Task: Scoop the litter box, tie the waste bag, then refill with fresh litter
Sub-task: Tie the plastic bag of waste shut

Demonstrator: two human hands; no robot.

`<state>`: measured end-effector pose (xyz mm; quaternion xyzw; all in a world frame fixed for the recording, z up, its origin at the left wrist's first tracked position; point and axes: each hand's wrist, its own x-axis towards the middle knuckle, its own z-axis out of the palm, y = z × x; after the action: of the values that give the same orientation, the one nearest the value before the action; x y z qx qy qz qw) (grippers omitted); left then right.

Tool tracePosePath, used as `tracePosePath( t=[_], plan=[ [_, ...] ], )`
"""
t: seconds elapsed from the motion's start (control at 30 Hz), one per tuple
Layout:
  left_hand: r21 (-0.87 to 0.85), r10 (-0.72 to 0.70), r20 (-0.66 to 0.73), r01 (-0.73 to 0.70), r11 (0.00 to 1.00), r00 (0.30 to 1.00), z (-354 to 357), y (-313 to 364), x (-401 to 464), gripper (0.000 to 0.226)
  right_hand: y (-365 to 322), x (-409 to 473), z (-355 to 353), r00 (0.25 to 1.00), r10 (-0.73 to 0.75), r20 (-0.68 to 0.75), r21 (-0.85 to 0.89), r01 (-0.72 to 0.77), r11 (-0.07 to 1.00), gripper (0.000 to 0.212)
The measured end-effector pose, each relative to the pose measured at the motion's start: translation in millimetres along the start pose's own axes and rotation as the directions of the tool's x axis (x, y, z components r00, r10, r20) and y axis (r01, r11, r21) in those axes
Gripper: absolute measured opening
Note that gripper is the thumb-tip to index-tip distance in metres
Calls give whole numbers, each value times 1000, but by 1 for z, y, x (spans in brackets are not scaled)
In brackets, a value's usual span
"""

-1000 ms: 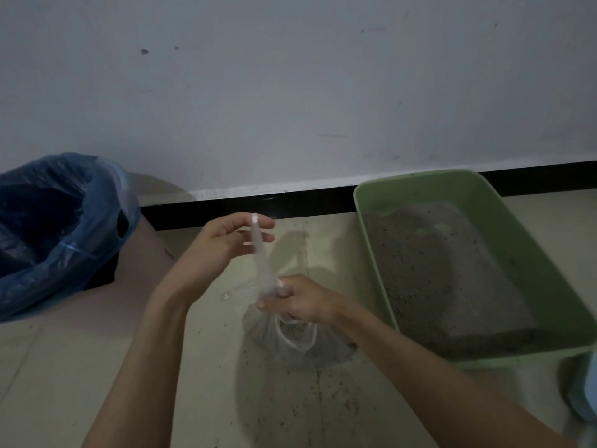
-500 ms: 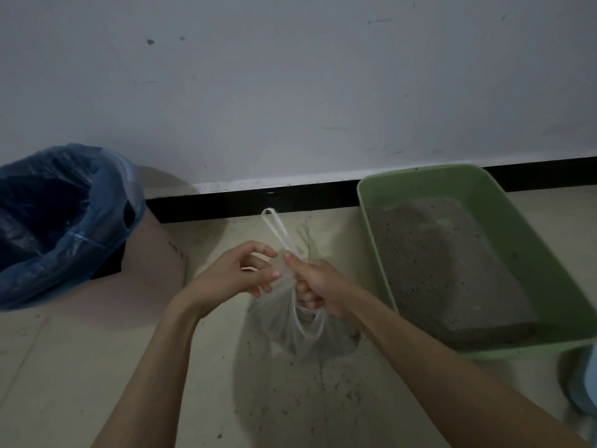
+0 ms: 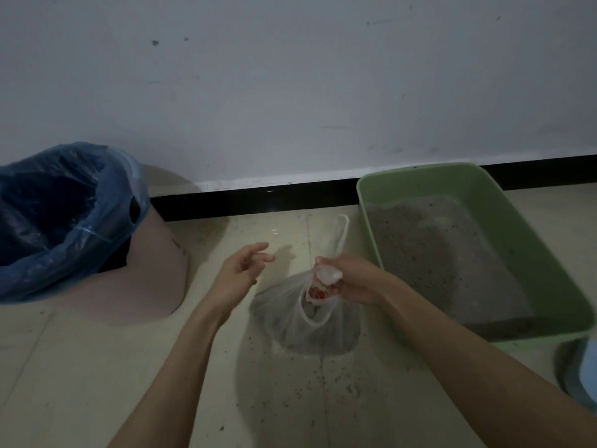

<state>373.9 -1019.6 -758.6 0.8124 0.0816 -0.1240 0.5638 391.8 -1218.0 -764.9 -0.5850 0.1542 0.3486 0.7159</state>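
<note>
My R hand (image 3: 350, 279) fingers clench waste bag (image 3: 307, 315) neck just left of litter box (image 3: 517, 253), handle loop upright; L hand (image 3: 240, 270) released, beside.

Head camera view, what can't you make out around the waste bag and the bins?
- Waste bag knot: hidden under the gripping right hand.
- Bag contents: cloudy plastic, dim light.
- Blue object: cut off by the right edge.
- Trash bin interior: too dark.

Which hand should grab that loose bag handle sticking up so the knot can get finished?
Left hand: it is open and free beside the waste bag. The right hand grips the bunched neck, with the loose handle standing just above it.
</note>
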Motion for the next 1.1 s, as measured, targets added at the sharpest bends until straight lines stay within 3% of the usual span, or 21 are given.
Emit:
tracePosePath(
  t=[0.07,0.17,0.27,0.33,0.4,0.47,0.53,0.63,0.7,0.8,0.97,1.1],
  plan=[
    [130,48,101,-61,990,994,16,-14,1,43,0,-1,-4,1000,-9,26,-7,9,1000,13],
    [106,69,283,-102,989,957,36,-14,1,41,1,-2,-4,997,-27,78,-74,32,997,15],
    [61,107,246,-126,990,963,46,-20,10,13,1,0,-9,986,-55,155,-105,72,992,12],
    [49,75,206,-87,995,976,45,-23,12,17,-3,-4,-10,991,-91,94,-324,117,939,13],
    [27,23,214,-29,999,977,42,-26,12,28,-4,-6,-5,978,-205,-42,-603,138,785,16],
    [-12,-13,249,17,1000,968,39,-26,10,18,2,-2,1,920,-362,-152,-718,149,680,26],
    [-24,-39,267,47,999,963,37,-23,6,11,9,4,8,870,-432,-238,-689,162,706,32],
    [-148,-83,297,132,980,951,33,-22,3,21,11,9,18,865,-402,-301,-485,224,846,27],
    [-218,-147,332,227,949,932,33,-21,1,39,7,6,21,883,-363,-298,-376,241,895,24],
    [-221,-168,343,253,942,924,37,-13,1,58,3,0,22,924,-320,-211,-197,280,939,20],
    [-363,-183,274,278,889,944,38,0,9,59,-1,-10,20,888,-448,-104,-399,376,837,26],
    [-297,-280,242,346,890,929,42,0,9,55,2,-11,17,880,-465,-92,-351,409,843,35]
  ],
)
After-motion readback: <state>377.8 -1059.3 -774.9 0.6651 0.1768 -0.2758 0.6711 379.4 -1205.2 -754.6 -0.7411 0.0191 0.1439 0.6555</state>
